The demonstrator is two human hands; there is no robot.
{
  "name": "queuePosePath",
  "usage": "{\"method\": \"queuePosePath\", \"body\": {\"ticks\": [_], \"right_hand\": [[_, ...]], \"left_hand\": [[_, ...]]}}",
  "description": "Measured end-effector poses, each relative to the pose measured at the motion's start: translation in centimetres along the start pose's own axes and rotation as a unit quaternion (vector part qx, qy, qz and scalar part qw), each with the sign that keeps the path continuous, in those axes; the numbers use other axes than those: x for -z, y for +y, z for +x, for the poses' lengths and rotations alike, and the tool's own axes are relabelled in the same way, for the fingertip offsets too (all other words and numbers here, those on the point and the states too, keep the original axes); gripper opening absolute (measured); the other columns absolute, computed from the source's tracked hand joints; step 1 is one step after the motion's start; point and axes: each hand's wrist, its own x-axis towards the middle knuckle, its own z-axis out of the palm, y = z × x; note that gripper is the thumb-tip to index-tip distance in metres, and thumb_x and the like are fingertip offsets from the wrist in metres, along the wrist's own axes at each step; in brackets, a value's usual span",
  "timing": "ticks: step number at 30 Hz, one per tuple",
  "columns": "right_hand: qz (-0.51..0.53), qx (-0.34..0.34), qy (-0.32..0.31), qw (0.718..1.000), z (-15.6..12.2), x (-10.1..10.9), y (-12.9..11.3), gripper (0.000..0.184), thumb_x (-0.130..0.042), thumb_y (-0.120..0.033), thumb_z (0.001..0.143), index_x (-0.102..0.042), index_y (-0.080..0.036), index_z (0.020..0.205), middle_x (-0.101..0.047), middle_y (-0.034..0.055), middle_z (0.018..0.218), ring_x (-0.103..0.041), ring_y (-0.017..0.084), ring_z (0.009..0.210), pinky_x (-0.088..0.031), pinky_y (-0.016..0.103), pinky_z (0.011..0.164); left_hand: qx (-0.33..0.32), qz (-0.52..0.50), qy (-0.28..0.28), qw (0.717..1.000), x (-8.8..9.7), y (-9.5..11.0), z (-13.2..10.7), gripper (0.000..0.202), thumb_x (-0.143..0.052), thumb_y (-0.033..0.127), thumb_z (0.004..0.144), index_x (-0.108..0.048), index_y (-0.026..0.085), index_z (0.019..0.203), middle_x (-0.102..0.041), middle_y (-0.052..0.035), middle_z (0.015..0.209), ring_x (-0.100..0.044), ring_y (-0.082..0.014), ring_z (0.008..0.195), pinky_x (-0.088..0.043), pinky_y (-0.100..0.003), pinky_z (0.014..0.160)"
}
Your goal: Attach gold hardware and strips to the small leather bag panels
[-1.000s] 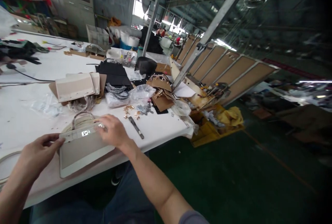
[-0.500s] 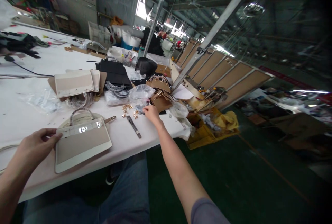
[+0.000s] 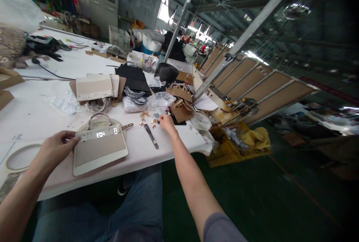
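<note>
My left hand (image 3: 62, 146) pinches the upper left corner of a beige and cream bag panel (image 3: 102, 150), which lies near the table's front edge. A curved, wrapped handle (image 3: 98, 118) rises behind the panel, and a small strap with a metal tip (image 3: 128, 126) sticks out at its right. My right hand (image 3: 167, 123) reaches to the right, fingertips together at small parts on the table; what lies between them is too small to make out. Just left of those fingers are several gold metal fittings (image 3: 144, 116). A dark, narrow metal tool (image 3: 151, 136) lies between my hands.
Stacked beige panels (image 3: 94, 87), black sheets (image 3: 132, 78) and plastic-wrapped handles (image 3: 134, 98) lie farther back on the white table (image 3: 58, 182). Brown bag pieces (image 3: 181, 109) are beyond my right hand. A tape roll (image 3: 21, 158) sits at left. A yellow crate (image 3: 224, 156) stands off the table's right end.
The view has swung a little left, so the scene sits farther right. My left hand stays on the panel. My right fingertips have shifted slightly nearer the gold fittings.
</note>
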Motion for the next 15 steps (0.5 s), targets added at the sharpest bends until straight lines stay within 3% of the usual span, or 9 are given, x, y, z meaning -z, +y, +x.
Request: {"method": "queuePosePath", "body": {"ticks": [3, 5, 11, 15], "right_hand": [[0.021, -0.002, 0.024, 0.999, -0.3, 0.4, 0.3, 0.027, -0.076, -0.024, 0.110, -0.088, -0.017, 0.133, -0.088, 0.0159, 0.129, -0.082, 0.027, 0.121, -0.058, 0.030, 0.109], [0.037, 0.001, 0.032, 0.999, -0.6, 0.7, 0.4, 0.032, -0.073, -0.025, 0.111, -0.086, -0.017, 0.138, -0.088, 0.0156, 0.133, -0.082, 0.026, 0.123, -0.058, 0.030, 0.111], [0.059, -0.005, 0.041, 0.997, -1.0, 1.8, 0.2, 0.022, -0.071, -0.023, 0.105, -0.090, -0.018, 0.117, -0.090, 0.0116, 0.119, -0.082, 0.026, 0.111, -0.060, 0.030, 0.104], [0.062, -0.009, 0.072, 0.995, -1.7, 3.1, -0.9, 0.020, -0.070, -0.021, 0.101, -0.088, -0.017, 0.109, -0.088, 0.0160, 0.118, -0.081, 0.030, 0.113, -0.061, 0.035, 0.106]], "left_hand": [[-0.009, -0.002, 0.003, 1.000, -0.1, 0.0, 0.0, 0.056, -0.076, 0.066, 0.080, -0.081, 0.023, 0.115, -0.085, -0.0062, 0.097, -0.078, -0.0350, 0.098, -0.057, -0.039, 0.083], [-0.012, 0.000, 0.004, 1.000, -0.2, -0.2, 0.1, 0.053, -0.076, 0.064, 0.081, -0.081, 0.024, 0.115, -0.085, -0.0055, 0.096, -0.077, -0.0346, 0.097, -0.056, -0.038, 0.082], [-0.015, 0.008, 0.000, 1.000, -0.3, -0.7, 0.2, 0.056, -0.073, 0.066, 0.085, -0.082, 0.022, 0.119, -0.084, -0.0056, 0.101, -0.076, -0.0326, 0.098, -0.054, -0.036, 0.080], [-0.045, -0.001, 0.002, 0.999, -0.1, -0.5, -0.2, 0.058, -0.071, 0.066, 0.087, -0.082, 0.020, 0.119, -0.084, -0.0070, 0.103, -0.076, -0.0320, 0.099, -0.055, -0.035, 0.080]]}}
